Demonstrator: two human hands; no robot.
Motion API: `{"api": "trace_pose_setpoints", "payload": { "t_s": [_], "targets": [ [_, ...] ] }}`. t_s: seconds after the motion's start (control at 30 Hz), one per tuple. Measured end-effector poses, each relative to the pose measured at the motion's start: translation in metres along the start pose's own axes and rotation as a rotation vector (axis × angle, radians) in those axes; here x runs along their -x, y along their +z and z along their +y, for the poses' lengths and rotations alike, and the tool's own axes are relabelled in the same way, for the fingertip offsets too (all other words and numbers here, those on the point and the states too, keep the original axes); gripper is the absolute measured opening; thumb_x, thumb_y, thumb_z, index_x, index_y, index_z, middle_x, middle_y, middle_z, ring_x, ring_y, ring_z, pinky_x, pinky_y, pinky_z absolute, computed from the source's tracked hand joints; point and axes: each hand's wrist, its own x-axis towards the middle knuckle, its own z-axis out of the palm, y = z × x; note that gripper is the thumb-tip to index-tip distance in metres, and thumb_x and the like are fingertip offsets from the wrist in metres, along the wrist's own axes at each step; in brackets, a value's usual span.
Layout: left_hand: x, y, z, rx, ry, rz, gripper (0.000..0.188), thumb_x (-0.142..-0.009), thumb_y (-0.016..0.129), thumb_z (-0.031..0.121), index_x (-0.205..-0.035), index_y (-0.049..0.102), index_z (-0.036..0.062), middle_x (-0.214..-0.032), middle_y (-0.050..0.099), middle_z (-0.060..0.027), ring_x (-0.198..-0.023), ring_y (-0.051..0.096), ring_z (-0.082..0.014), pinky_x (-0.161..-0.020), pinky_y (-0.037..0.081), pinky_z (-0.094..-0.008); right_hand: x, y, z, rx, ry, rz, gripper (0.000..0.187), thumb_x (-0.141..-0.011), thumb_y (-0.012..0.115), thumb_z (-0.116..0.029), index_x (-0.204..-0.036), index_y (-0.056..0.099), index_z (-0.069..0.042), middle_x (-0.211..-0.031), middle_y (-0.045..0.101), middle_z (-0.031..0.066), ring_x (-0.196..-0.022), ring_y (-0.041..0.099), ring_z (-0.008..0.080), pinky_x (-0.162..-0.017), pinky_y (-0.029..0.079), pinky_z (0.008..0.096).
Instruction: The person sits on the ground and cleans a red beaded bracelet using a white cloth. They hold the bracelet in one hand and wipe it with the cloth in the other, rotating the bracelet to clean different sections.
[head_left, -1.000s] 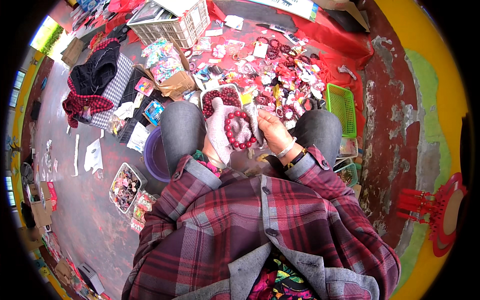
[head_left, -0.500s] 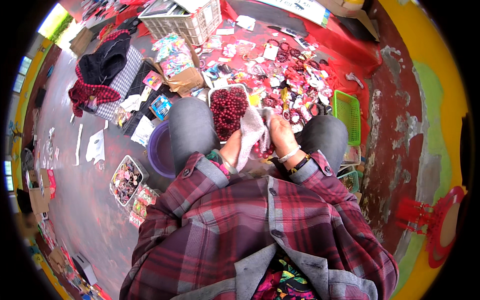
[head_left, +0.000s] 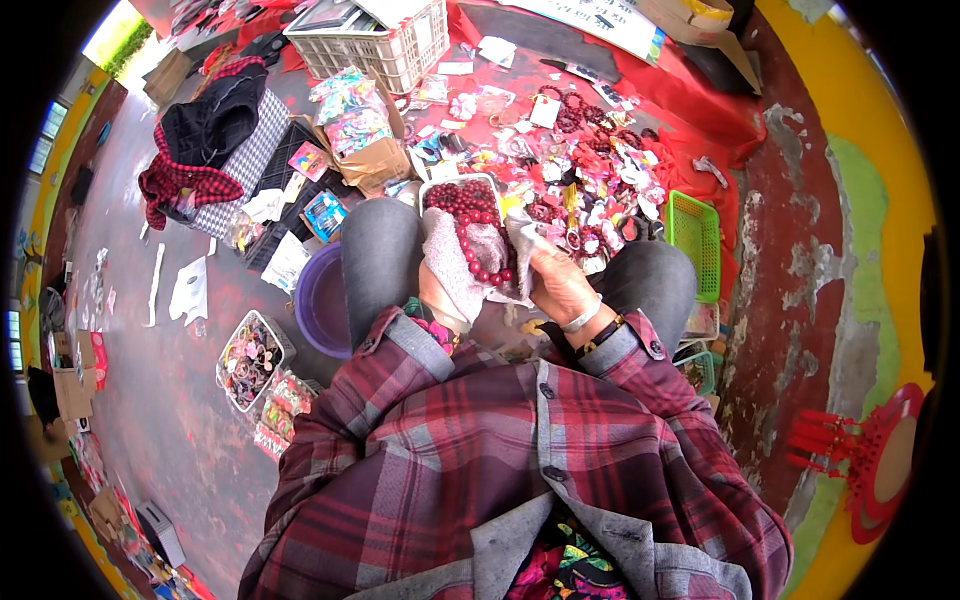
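A pale greyish-pink cloth (head_left: 452, 265) is spread between my hands, in front of my body. Across it lies a string of dark red round beads (head_left: 490, 272), hanging in a loop. My left hand (head_left: 437, 298) holds the cloth from the left side, its fingers mostly hidden under the fabric. At the other end, my right hand (head_left: 562, 285) pinches the cloth between thumb and fingers. Just beyond the cloth stands a white basket (head_left: 497, 190) heaped with similar red bead strings, partly covered by the cloth.
A purple basin (head_left: 318, 300) stands by my left knee, near a white basket of small trinkets (head_left: 250, 360). To my right is a green basket (head_left: 693, 245). Ahead, a pile of hair ornaments (head_left: 590, 200), an open carton (head_left: 362, 140) and a beige crate (head_left: 385, 50) occupy the floor.
My hands have moved apart and the bunched cloth has opened out. The bead string, mostly hidden in the cloth before, now shows lying over it.
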Motion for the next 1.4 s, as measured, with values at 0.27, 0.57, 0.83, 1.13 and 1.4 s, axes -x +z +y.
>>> {"api": "trace_pose_setpoints", "payload": {
  "t_s": [0.27,0.57,0.83,1.13,1.4],
  "targets": [
    [0.014,0.02,-0.006,0.277,-0.199,-0.019,0.043,-0.098,0.037,0.038,-0.129,0.045,0.0094,-0.116,0.057,-0.0081,-0.106,0.057,-0.0224,-0.09,0.048,-0.0387,-0.003,-0.008,0.003,0.153,-0.172,0.14,0.025,-0.087,0.056,-0.002,-0.113,0.057,-0.003,-0.1,0.064,0.0028,-0.088,0.061,0.0106,-0.078,0.048,0.0243],
    [0.012,0.039,-0.001,0.317,-0.327,-0.036,0.046,-0.097,0.04,0.041,-0.121,0.051,0.0031,-0.111,0.06,-0.01,-0.102,0.059,-0.0207,-0.09,0.048,-0.0349,-0.01,-0.029,0.011,0.24,-0.228,0.249,0.034,-0.096,0.044,-0.031,-0.106,0.063,-0.004,-0.093,0.063,0.0023,-0.079,0.054,0.0096,-0.071,0.043,0.022],
    [0.004,-0.004,-0.014,-0.109,-0.336,0.004,0.045,-0.096,0.039,0.044,-0.102,0.058,0.0041,-0.091,0.063,-0.0055,-0.079,0.062,-0.013,-0.068,0.052,-0.0261,-0.007,-0.006,0.001,0.141,-0.115,0.093,0.04,-0.095,0.047,-0.035,-0.119,0.056,-0.004,-0.109,0.061,0.0058,-0.098,0.057,0.0144,-0.086,0.046,0.0287],
    [0.007,0.018,-0.008,0.257,-0.402,-0.058,0.04,-0.098,0.04,0.036,-0.112,0.056,0.0024,-0.1,0.064,-0.0075,-0.087,0.063,-0.0175,-0.077,0.053,-0.0293,-0.009,-0.021,0.011,0.171,-0.194,0.229,0.023,-0.097,0.044,-0.013,-0.112,0.058,-0.005,-0.096,0.063,-0.0001,-0.083,0.058,0.0082,-0.074,0.047,0.0232],
    [0.021,0.038,0.005,0.143,-0.302,-0.116,0.043,-0.099,0.035,0.031,-0.129,0.044,0.0007,-0.119,0.056,-0.011,-0.113,0.053,-0.0213,-0.097,0.043,-0.0367,-0.009,-0.02,0.0,-0.063,-0.173,0.253,0.028,-0.095,0.038,-0.007,-0.121,0.048,-0.007,-0.101,0.061,0.0065,-0.084,0.061,0.0167,-0.075,0.051,0.0304]
  ]
}}
